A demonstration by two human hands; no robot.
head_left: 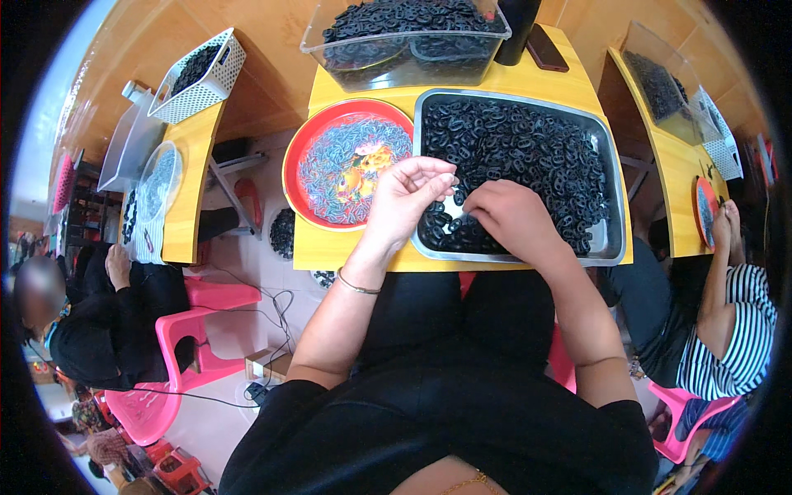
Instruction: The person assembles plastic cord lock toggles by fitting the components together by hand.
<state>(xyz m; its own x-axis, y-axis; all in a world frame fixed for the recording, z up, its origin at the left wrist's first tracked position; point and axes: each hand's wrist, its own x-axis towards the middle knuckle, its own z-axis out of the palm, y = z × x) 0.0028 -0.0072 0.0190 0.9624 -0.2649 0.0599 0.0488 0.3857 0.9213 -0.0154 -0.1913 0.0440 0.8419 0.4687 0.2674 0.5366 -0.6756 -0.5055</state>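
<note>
A steel tray point(619, 239) in front of me holds a heap of small black oval pieces point(520, 144) with openings through them. Over its near left corner, my left hand point(406, 198) is closed in a pinch; whatever sits between thumb and finger is too small to make out. Close beside it, my right hand point(516, 219) has its fingers bent together, tips down at the black pieces, and what they grip is hidden. To the left, partly behind my left hand, stands a red round dish point(290, 177) with many thin bluish-grey slivers point(334, 157) over its flower print.
Behind the tray stand a clear bin point(396, 74) of black pieces, a dark cylinder point(517, 33) and a phone point(547, 48). People sit at yellow tables on both sides. A white basket point(219, 78) is at left. Cables point(285, 318) and a cardboard box point(268, 363) lie on the floor.
</note>
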